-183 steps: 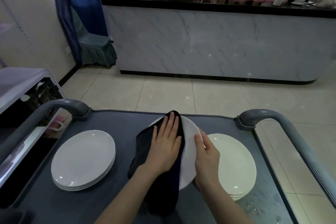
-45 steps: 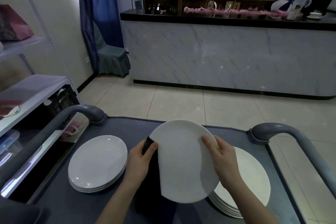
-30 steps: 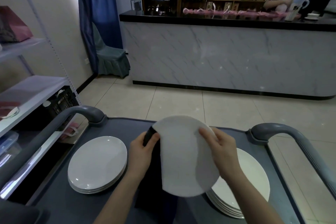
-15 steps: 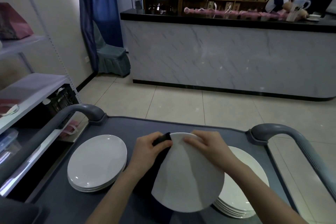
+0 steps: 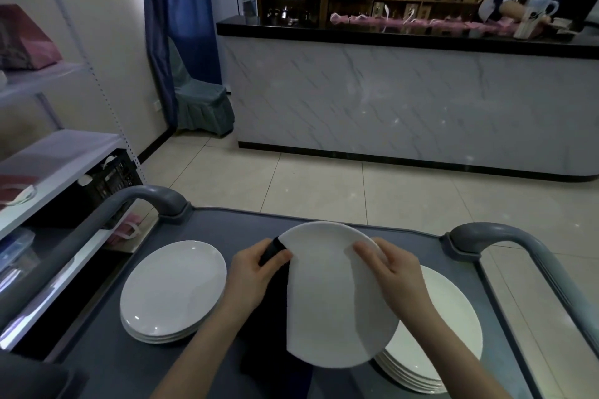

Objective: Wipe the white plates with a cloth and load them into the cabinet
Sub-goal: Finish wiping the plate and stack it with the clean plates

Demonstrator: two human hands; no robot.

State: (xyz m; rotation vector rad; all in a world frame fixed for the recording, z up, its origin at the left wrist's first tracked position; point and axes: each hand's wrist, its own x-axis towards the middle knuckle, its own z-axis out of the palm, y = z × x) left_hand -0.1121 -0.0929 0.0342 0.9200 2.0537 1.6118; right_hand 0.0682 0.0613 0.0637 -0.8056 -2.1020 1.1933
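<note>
**Wipe step in hand, one plate up off the cart**

Status: the round white ceramic plate [image 5: 337, 298] is held tilted above the grey plastic cart [image 5: 227, 227], between the two stacks, its lower right edge overlapping the right stack of white plates [image 5: 450, 327] in this view.

- Left hand [image 5: 256, 272]: fingers curled round the black cloth [image 5: 274, 298], thumb pinching it at the plate's left rim. The rest of the cloth hangs down beside and behind the plate.
- Right hand [image 5: 395, 269]: grips the plate's upper right rim, fingertips on the face toward the camera.
- Left stack of white plates [image 5: 171, 288]: sits flat on the cart, well apart from both hands.

My read: mid-wipe, working the rim or swapping faces. Can't tell which stack is wiped and which is pending.

Next move needs:
- the right hand to turn the plate while the cloth hand runs the rim and face
- then a set-down or a carry to the cabinet

No cabinet identifiable here. The only storage near is the white metal shelf unit [image 5: 48, 152] left of the cart.

Risk: glazed plate held at one rim only, so keep the grip firm when the cloth hand lets go.
</note>
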